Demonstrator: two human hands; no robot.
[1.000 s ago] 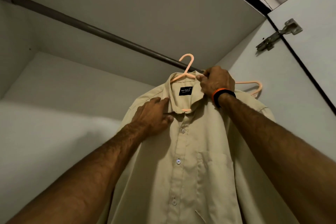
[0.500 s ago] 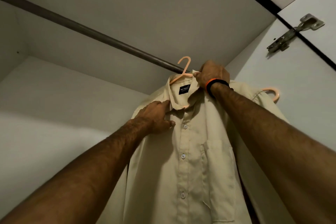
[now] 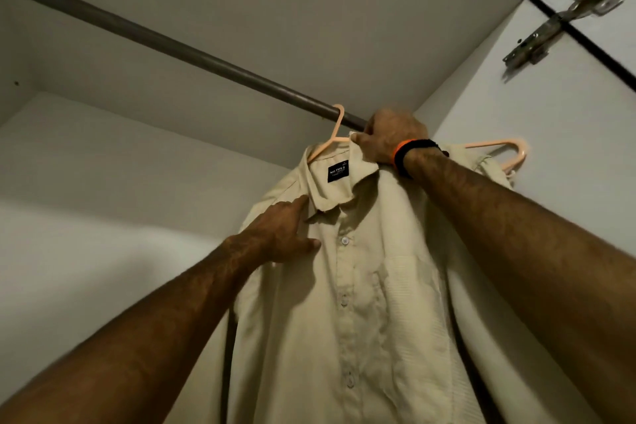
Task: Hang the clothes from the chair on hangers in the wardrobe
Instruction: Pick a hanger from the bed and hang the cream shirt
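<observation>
A beige button-up shirt [image 3: 364, 286] with a black collar label hangs on a peach plastic hanger [image 3: 495, 144]. The hanger's hook sits at the dark wardrobe rail [image 3: 179, 48], near its right end. My right hand [image 3: 389, 138], with an orange and black wristband, grips the hanger's neck together with the shirt collar just under the rail. My left hand [image 3: 285, 234] rests on the shirt's left chest below the collar, forefinger stretched toward the collar tip and thumb pressed on the fabric.
The wardrobe's white back wall and top panel surround the rail. The right side panel [image 3: 550, 217] stands close to the hanger's right end. A metal door hinge [image 3: 557, 24] is fixed at the upper right. The rail to the left is bare.
Both hands lifted the shirt and hanger higher, and the hook has come up to the rail. The camera tilted further upward.
</observation>
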